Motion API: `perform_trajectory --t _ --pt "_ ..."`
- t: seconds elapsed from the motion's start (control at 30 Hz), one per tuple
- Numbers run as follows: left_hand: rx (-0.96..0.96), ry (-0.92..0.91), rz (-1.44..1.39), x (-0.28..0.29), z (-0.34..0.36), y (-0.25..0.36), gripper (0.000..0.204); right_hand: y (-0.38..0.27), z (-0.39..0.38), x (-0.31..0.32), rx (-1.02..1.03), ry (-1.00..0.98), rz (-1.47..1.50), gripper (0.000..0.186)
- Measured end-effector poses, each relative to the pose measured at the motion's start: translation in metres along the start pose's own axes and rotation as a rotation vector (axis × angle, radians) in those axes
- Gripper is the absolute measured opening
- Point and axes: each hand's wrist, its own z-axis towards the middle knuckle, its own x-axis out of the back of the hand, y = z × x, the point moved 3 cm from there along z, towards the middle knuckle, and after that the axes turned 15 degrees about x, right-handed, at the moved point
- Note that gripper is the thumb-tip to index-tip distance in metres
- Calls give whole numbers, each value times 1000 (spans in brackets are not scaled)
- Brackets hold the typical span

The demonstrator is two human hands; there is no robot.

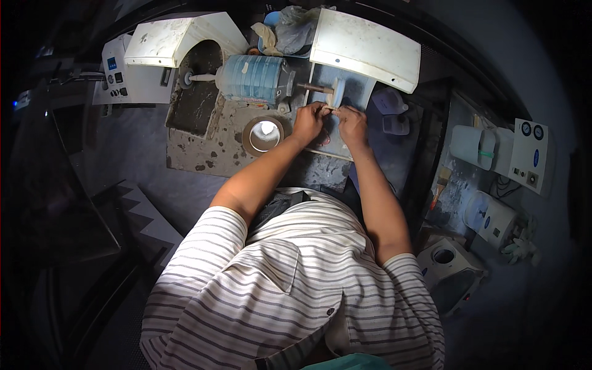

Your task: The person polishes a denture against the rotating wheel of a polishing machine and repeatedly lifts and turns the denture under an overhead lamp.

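My left hand and my right hand meet over a small pale piece pinched between their fingertips. They press it against the pale buffing wheel on the right spindle of a blue bench polishing motor. A white hood covers the wheel from above. The piece is mostly hidden by my fingers.
A second white hood covers the left spindle. A round tin with pale paste sits left of my hands. A control box stands far left. White lab devices and a brush lie at the right.
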Motion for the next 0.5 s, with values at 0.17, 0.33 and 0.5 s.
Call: perform_trajectory --t 0.17,0.33,0.5 --pt "-33 9 200 -2 1 13 13 7 -8 -3 -104 125 -116 13" --pt "-46 39 165 3 0 9 13 3 1 -1 -167 -78 -111 19" --pt "-56 43 136 -7 -3 6 13 9 3 9 -124 -79 -115 20"
